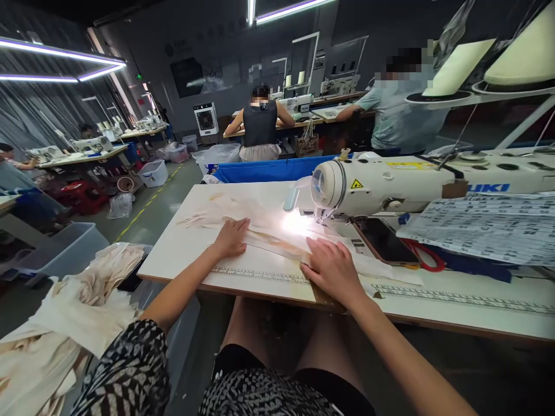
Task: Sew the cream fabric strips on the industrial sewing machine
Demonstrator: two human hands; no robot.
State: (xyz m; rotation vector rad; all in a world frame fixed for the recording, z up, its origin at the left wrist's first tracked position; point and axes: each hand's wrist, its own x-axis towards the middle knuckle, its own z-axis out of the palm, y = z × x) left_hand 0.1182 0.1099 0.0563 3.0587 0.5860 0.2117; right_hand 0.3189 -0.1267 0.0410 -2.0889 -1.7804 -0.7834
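A thin cream fabric piece [277, 245] lies across the white table and runs under the needle area of a white sewing machine [342, 185]. On its left part rests my left hand [233, 238], palm down, fingers laid on the cloth and thumb a little apart. My right hand [333, 267] lies on the cloth just in front of the presser foot, fingers stretched forward and thumb out to the side. A bright lamp glare hides the cloth beside the needle.
A phone [385, 240] and red-handled scissors [427, 257] lie right of the needle, by printed sheets [485, 228]. Measuring tape [260, 274] runs along the table's front edge. Cream cloth [87, 306] fills a bin at left. Thread cones [524, 52] stand above; co-workers sit ahead.
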